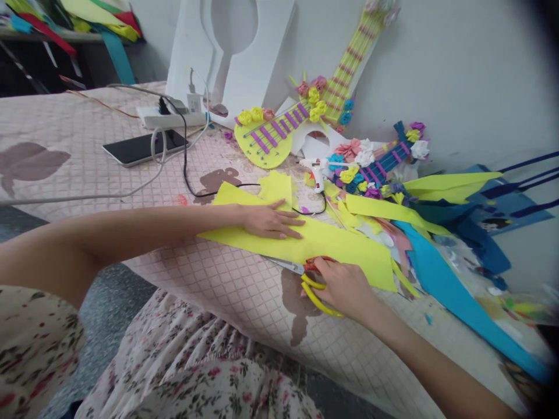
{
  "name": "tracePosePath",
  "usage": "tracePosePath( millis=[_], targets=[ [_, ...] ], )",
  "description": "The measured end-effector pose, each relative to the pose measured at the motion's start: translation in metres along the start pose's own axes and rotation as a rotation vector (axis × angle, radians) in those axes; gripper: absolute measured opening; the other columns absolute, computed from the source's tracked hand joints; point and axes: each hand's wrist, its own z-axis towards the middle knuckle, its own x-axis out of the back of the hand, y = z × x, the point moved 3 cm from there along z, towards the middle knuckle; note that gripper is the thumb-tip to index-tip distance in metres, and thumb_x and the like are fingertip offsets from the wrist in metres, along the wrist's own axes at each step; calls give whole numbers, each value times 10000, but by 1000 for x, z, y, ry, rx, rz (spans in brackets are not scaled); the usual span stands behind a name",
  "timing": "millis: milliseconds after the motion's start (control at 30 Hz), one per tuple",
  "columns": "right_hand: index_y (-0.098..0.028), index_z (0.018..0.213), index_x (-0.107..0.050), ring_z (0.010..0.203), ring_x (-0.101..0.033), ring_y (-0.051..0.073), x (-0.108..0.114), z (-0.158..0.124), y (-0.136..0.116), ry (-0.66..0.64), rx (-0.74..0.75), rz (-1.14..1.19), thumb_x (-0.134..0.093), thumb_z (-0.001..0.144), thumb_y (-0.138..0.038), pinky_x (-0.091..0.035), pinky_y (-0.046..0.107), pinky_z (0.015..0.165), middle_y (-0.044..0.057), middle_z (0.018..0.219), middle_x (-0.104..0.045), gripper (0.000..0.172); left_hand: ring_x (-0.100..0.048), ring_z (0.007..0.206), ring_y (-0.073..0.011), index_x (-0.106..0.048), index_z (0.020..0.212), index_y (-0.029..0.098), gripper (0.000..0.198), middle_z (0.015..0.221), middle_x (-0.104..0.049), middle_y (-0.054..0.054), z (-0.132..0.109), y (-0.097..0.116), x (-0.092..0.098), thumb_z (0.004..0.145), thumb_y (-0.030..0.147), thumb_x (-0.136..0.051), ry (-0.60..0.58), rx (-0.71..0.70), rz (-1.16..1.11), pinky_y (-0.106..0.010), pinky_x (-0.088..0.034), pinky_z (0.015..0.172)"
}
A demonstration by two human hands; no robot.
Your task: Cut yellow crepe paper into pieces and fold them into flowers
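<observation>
A long sheet of yellow crepe paper (349, 247) lies across the front of the table. My left hand (271, 221) rests flat on it with the fingers stretched out. In my right hand (345, 285) are scissors (321, 297) with red and yellow handles; my fingers are around the handles. The blades point left along the sheet's near edge, and part of them is under the paper. A smaller yellow piece (277, 187) lies just beyond my left hand.
A white glue gun (318, 174) stands behind the sheet, its black cord running left. Decorated paper guitars (264, 139) lean near the wall. A tablet (144, 147) and a power strip (174, 119) are at left. Blue paper strips (445, 273) and scraps cover the right side.
</observation>
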Motion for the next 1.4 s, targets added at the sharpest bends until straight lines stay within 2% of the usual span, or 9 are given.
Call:
tracePosePath(
  millis=[233,467,700,867,1100,1233,1400],
  targets=[
    [-180,951,-578,803,-664,268,3,3,-2,-18,-42,-1,-565,752,-602,-435,327,631,81,881,-699,467,-248,1392,-234,-400,1357,417,434,1497,-291,49,0,-3,-2,924,405,-367,38,-9,-29,-502,71,1129],
    [-179,998,-578,835,-663,272,5,11,-11,-12,-39,40,-588,739,-604,-444,331,663,79,900,-702,498,-145,1423,-203,-350,1391,391,454,1526,-198,66,0,1,-1,939,401,-303,-61,46,7,-477,133,1118],
    [-169,1010,-589,821,-670,262,4,15,-14,-19,-4,37,-540,767,-625,-440,316,649,97,884,-709,519,-216,1404,-222,-424,1348,399,428,1499,-280,66,0,2,1,925,399,-357,4,30,-23,-487,76,1135],
    [-172,1002,-590,804,-675,260,3,11,-12,-38,11,35,-516,779,-637,-436,310,622,91,879,-712,521,-198,1409,-222,-398,1364,398,436,1506,-265,50,-1,1,0,934,411,-332,4,0,-23,-495,102,1123],
    [-182,987,-577,822,-667,266,6,14,-14,-43,-34,32,-547,752,-625,-430,309,631,87,897,-703,502,-238,1396,-226,-408,1355,409,432,1495,-299,46,-2,-3,-3,926,416,-351,49,-26,-24,-496,76,1128],
    [-177,995,-572,826,-666,265,8,19,-19,-48,-37,23,-521,770,-625,-427,309,636,99,911,-701,504,-218,1404,-216,-379,1372,407,444,1507,-268,42,-1,-4,-5,931,419,-331,27,-18,-6,-492,103,1122],
    [-176,984,-570,810,-670,262,11,26,-27,-37,-12,9,-503,785,-623,-426,308,636,99,895,-703,494,-261,1388,-216,-448,1328,411,417,1478,-334,59,-1,-1,-2,917,410,-375,44,17,-32,-476,76,1134]
  ],
)
